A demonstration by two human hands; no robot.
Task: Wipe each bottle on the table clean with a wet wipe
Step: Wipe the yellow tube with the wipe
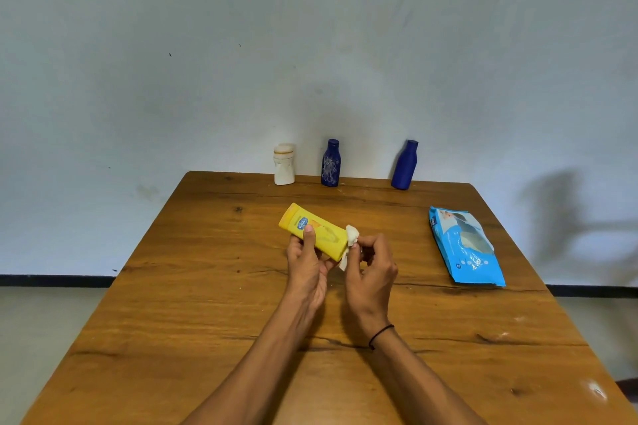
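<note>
Wiping now: we hold the yellow lotion bottle (316,233) above the table (207,304), tilted, cap end up and away to the left, base end toward our right hand.
Left hand (307,264): wrapped around the bottle from beneath, thumb pressed on the front label.
Right hand (371,267): fingers curled, pinching a bunched white wet wipe (350,241) against the bottle's base end.
Step judged: the base end is being cleaned; the body and cap probably want passes as well.
Doing it well: we should keep the left grip firm so the bottle does not twist, rotate it a little between strokes, and move the thumb off the label so that patch gets wiped. Opening the wipe to a fresh face would lift more dirt than the balled-up part.
Beyond our hands: a white bottle (284,164), a dark blue bottle with pale scribbled marks (330,164) and a plain blue bottle (404,166) stand in a row at the far edge, well apart from us.
Right of the right hand: the blue wet wipe pack (466,247) lies flat, near enough to reach.
Writing: the yellow bottle carries a small blue oval logo by our thumb, too blurred to read; the print on the pack is likewise illegible.
</note>
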